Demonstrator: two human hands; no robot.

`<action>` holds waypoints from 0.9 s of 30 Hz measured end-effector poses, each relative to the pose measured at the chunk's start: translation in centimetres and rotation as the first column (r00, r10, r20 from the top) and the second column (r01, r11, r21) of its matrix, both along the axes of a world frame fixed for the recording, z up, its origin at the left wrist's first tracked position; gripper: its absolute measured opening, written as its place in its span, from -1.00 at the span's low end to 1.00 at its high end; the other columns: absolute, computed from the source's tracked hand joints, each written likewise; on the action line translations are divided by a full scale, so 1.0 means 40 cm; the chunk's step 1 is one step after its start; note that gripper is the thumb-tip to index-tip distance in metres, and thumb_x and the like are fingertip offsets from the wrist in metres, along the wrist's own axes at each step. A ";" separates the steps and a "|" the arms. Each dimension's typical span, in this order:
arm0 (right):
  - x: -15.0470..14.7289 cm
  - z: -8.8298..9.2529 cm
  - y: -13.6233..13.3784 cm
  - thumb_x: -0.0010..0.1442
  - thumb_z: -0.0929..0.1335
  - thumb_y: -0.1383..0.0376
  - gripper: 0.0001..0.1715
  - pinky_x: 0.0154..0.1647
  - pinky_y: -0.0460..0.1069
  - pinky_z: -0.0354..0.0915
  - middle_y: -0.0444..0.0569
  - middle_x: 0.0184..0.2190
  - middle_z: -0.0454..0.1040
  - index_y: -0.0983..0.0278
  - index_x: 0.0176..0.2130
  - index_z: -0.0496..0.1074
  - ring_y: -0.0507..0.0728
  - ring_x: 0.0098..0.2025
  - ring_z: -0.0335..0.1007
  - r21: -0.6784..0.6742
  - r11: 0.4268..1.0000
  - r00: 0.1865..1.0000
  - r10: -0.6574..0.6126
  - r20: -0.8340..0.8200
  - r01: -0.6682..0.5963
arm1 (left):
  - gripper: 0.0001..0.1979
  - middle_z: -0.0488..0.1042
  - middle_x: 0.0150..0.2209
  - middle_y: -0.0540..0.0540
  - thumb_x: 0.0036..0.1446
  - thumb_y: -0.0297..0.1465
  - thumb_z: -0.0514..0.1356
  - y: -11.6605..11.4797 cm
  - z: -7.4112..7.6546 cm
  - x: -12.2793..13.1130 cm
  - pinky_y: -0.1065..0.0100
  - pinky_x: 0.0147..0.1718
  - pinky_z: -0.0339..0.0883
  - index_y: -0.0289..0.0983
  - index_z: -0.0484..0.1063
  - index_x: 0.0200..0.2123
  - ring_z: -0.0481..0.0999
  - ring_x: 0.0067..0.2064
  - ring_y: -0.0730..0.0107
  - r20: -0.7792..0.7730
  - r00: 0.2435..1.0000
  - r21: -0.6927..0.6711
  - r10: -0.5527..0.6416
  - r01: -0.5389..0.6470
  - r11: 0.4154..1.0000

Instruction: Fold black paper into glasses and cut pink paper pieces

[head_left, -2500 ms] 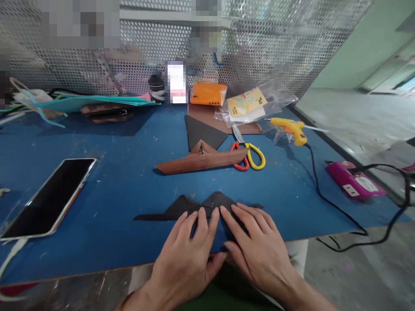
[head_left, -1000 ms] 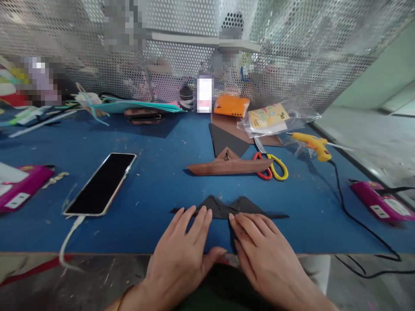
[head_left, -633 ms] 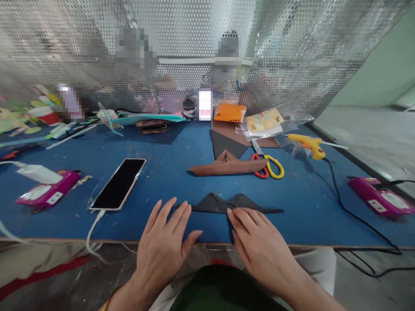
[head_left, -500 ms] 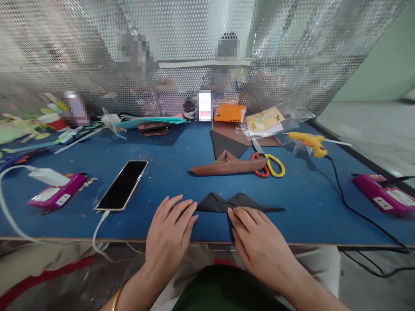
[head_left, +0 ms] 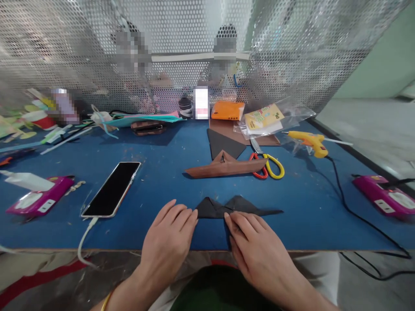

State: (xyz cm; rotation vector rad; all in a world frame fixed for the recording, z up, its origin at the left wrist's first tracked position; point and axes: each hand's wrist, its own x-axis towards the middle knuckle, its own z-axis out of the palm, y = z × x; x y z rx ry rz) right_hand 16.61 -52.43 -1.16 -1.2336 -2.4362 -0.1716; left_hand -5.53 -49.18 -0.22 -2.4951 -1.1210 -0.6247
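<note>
A folded black paper piece (head_left: 233, 206) with two peaks lies near the front edge of the blue table (head_left: 155, 181). My left hand (head_left: 170, 242) lies flat on the table, fingers stretched out, their tips at the paper's left end. My right hand (head_left: 256, 250) lies flat too, fingertips pressing on the paper's lower middle part. Neither hand grips anything. Behind the black piece sits a finished brown paper boat (head_left: 225, 166).
Red-and-yellow scissors (head_left: 267, 164), a yellow glue gun (head_left: 308, 141) with a black cord, a black paper triangle (head_left: 223, 146) and a plastic bag (head_left: 269, 119) lie at the back right. A phone (head_left: 112, 189) and a pink power strip (head_left: 37, 199) are left, another strip (head_left: 382, 201) right. A perforated metal screen (head_left: 292, 52) stands behind.
My left hand slid off the black paper to the left, then came back to its left end. The right hand stayed pressed on the paper. The camera view shifted leftward.
</note>
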 end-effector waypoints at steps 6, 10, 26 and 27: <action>0.002 -0.017 -0.006 0.30 0.20 0.43 -0.54 0.09 0.13 0.32 0.16 -0.03 0.55 0.48 0.10 0.46 0.25 0.01 0.42 0.018 0.999 0.998 -0.036 -0.057 0.037 | -0.63 0.60 -0.02 -0.16 0.41 -0.41 -0.05 -0.027 -0.030 0.081 0.21 0.07 0.41 -0.41 0.50 0.04 0.52 0.02 0.21 0.059 0.990 -0.113 -0.124 0.130 0.985; 0.026 -0.026 -0.015 0.37 0.20 0.34 -0.58 0.17 0.14 0.18 0.09 -0.02 0.58 0.41 0.04 0.51 0.23 0.05 0.41 0.027 0.991 0.986 -0.126 -0.108 0.129 | -0.54 0.58 0.02 -0.16 0.42 -0.24 -0.06 -0.036 -0.045 0.097 0.12 0.06 0.37 -0.39 0.45 0.12 0.51 0.03 0.12 0.027 0.996 -0.123 -0.089 0.091 0.988; 0.122 -0.024 -0.026 0.37 0.24 0.31 -0.60 0.14 0.15 0.18 0.14 -0.09 0.60 0.47 0.00 0.55 0.24 -0.01 0.47 0.058 0.960 0.956 -0.266 -0.128 0.274 | -0.50 0.60 0.02 -0.13 0.41 -0.17 -0.05 -0.022 -0.053 0.094 0.16 0.10 0.23 -0.38 0.44 0.15 0.51 0.03 0.15 -0.003 0.995 -0.084 -0.097 0.096 0.992; 0.128 -0.024 -0.027 0.37 0.24 0.31 -0.61 0.13 0.15 0.19 0.14 -0.10 0.61 0.48 -0.01 0.55 0.25 -0.01 0.48 0.065 0.956 0.952 -0.277 -0.129 0.287 | -0.50 0.60 0.02 -0.14 0.41 -0.17 -0.05 -0.021 -0.053 0.094 0.16 0.10 0.22 -0.40 0.45 0.13 0.51 0.03 0.15 0.000 0.995 -0.078 -0.099 0.098 0.992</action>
